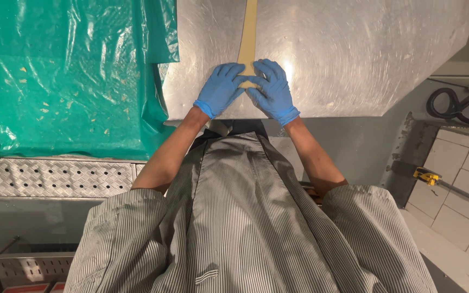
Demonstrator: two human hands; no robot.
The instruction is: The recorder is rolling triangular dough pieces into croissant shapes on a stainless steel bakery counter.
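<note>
Left hand (220, 88) and right hand (272, 90), both blue-gloved, press flat on near end of tan dough strip (248, 38) on steel table (365, 54). Green plastic sheet (71, 76) lies left.

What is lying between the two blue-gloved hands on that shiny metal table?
In the head view, the near end of a long pale dough strip lies between the left hand and right hand, both pressing on it atop the metal table.
</note>
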